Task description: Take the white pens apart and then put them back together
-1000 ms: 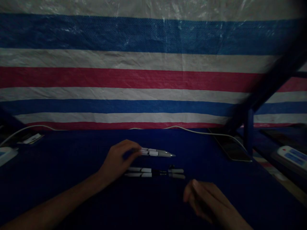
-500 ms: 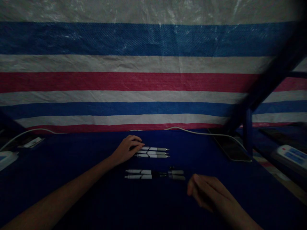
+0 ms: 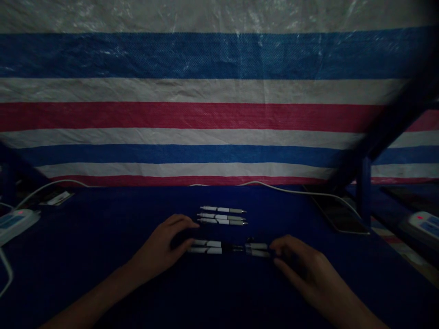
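Note:
Three assembled white pens [image 3: 223, 217] with grey grips lie in a row on the blue tabletop [image 3: 219, 292]. Nearer to me, two white pen barrels [image 3: 207, 247] with dark refills [image 3: 233, 248] sticking out point right, towards two loose grey pen grips [image 3: 259, 249]. My left hand [image 3: 171, 242] is at the barrels' left ends, thumb beside them and fingers apart. At the grips' right ends is my right hand [image 3: 298, 262], its index finger and thumb spread; whether it touches them is hard to see. Small dark bits [image 3: 250, 239] lie just above the grips.
A dark tablet-like slab [image 3: 338, 210] lies at the back right beside a blue metal frame [image 3: 365, 192]. A white cable [image 3: 281, 188] runs along the back edge. White power strips [image 3: 18, 224] stand at both sides. A striped tarp [image 3: 219, 114] hangs behind.
My left hand has left the assembled pens and come down to the barrels. My right hand has moved up to the loose grips, and its fingers have spread. The view has shifted slightly.

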Tool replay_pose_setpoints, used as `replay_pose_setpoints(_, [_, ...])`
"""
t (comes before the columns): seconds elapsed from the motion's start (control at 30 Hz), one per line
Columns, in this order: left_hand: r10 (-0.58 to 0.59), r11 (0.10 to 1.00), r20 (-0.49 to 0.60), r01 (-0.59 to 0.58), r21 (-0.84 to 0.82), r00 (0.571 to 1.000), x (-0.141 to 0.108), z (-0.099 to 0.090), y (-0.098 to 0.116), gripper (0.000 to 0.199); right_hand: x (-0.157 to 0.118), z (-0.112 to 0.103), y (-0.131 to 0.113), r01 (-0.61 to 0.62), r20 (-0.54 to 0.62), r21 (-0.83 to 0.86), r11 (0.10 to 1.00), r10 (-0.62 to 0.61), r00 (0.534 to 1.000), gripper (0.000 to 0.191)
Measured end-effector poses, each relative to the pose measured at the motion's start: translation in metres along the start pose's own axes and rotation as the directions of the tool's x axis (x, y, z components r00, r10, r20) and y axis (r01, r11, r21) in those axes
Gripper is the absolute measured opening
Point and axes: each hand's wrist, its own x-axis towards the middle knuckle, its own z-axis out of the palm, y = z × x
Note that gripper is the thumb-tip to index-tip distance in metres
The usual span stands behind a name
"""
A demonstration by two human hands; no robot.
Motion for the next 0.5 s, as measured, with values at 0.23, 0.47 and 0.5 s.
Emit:
replay_pose_setpoints(0.23, [0.009, 1.0, -0.031, -0.009, 0.024, 0.999, -0.03, 0.022, 0.002, 0.032, -0.001, 0.011, 0.006, 0.063, 0.021, -0.161, 0.985, -0.061, 0.998, 0.017])
replay_pose_setpoints(0.47, [0.13, 0.991, -0.068, -0.127, 0.045, 0.989, -0.029, 0.035, -0.012, 0.019, 0.0, 0.021, 0.011, 0.06, 0.013, -0.158, 0.986, -0.059, 0.998, 0.019])
replay_pose_setpoints(0.5, [0.155, 0.987, -0.077, -0.152, 0.052, 0.985, -0.03, 0.036, -0.014, 0.018, 0.0, 0.022, 0.012, 0.059, 0.006, -0.155, 0.986, -0.059, 0.998, 0.018])
